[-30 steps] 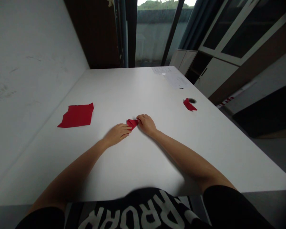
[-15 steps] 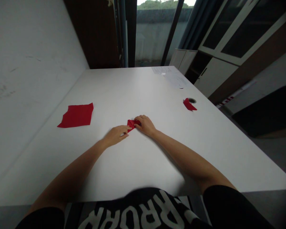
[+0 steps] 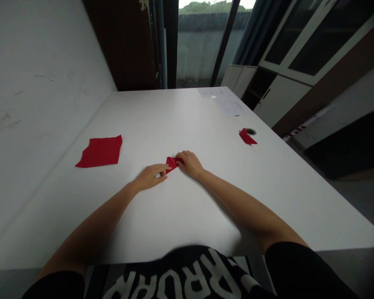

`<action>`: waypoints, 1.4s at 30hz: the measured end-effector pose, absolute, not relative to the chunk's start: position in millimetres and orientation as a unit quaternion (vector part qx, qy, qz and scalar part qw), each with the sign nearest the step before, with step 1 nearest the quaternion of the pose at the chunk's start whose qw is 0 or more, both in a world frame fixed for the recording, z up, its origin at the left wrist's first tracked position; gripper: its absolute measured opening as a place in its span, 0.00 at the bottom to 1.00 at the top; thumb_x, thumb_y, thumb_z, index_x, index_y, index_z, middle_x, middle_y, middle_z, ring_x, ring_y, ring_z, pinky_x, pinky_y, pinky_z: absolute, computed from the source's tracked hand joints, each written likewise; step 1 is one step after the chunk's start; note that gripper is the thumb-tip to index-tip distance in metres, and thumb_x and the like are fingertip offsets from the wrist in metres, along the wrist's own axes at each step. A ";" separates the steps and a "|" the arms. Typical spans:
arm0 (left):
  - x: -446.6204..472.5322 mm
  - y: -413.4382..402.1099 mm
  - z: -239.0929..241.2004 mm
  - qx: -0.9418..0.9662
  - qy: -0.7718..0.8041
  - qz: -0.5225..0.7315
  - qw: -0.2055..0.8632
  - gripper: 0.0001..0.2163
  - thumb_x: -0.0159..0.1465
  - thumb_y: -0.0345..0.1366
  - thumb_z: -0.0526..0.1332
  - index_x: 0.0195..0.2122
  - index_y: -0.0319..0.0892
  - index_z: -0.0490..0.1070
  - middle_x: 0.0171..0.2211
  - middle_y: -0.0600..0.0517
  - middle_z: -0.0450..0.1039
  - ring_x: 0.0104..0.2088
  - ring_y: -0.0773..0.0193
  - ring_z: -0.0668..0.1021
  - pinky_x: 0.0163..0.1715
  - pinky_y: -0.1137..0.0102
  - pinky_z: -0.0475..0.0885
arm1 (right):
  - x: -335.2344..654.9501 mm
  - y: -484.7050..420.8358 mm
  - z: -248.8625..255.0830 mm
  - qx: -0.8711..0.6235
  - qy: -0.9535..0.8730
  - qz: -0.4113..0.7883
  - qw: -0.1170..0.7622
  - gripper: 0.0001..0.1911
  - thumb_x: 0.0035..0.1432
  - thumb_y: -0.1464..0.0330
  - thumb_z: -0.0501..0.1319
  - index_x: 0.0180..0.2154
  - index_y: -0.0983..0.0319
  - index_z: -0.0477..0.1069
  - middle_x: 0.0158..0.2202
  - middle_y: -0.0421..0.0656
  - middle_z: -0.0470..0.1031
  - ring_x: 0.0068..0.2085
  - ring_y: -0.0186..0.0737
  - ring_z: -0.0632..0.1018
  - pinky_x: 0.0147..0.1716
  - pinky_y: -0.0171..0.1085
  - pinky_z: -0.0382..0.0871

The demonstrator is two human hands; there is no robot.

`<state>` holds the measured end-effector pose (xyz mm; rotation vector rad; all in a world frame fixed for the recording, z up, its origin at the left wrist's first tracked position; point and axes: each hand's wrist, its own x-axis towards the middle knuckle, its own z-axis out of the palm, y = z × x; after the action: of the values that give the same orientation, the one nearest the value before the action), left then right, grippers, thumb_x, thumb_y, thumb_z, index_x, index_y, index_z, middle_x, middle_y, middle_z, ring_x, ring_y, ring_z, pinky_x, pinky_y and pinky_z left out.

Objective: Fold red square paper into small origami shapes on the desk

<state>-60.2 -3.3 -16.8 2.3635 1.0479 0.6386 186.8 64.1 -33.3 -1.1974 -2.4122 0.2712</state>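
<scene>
Between my hands, near the middle of the white table, lies a small folded piece of red paper point(image 3: 171, 163) with creases on its upper face. My left hand point(image 3: 151, 176) holds its left edge, fingertips laid on top and the thumb close below. On the other side, my right hand point(image 3: 189, 162) has its fingers curled and pinched on the right end, covering that part. Further left a larger red sheet point(image 3: 101, 151) with uneven edges lies flat. Off to the right rests another folded red piece point(image 3: 247, 136).
Beside the right-hand red piece is a dark round hole with a grey rim point(image 3: 251, 131) in the table point(image 3: 162, 124). Printed papers point(image 3: 226, 101) lie at the far right corner. A wall point(image 3: 50, 83) borders the left; white cabinets point(image 3: 282, 99) stand beyond the right edge.
Both hands stay almost in place on the folded red paper. My left hand has shifted very slightly to the left.
</scene>
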 end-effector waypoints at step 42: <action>-55.1 1.8 -19.9 0.886 0.369 0.217 0.178 0.15 0.71 0.33 0.54 0.52 0.49 0.77 0.58 0.52 0.75 0.59 0.60 0.74 0.62 0.55 0.68 | 193.9 69.9 -32.9 -0.492 -0.847 0.082 0.183 0.13 0.68 0.73 0.56 0.50 0.58 0.74 0.45 0.48 0.77 0.47 0.45 0.75 0.46 0.40 0.63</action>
<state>-55.1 1.8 -19.9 2.5051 1.0449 0.6138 193.9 69.9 -32.9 -1.3889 -2.3902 0.2314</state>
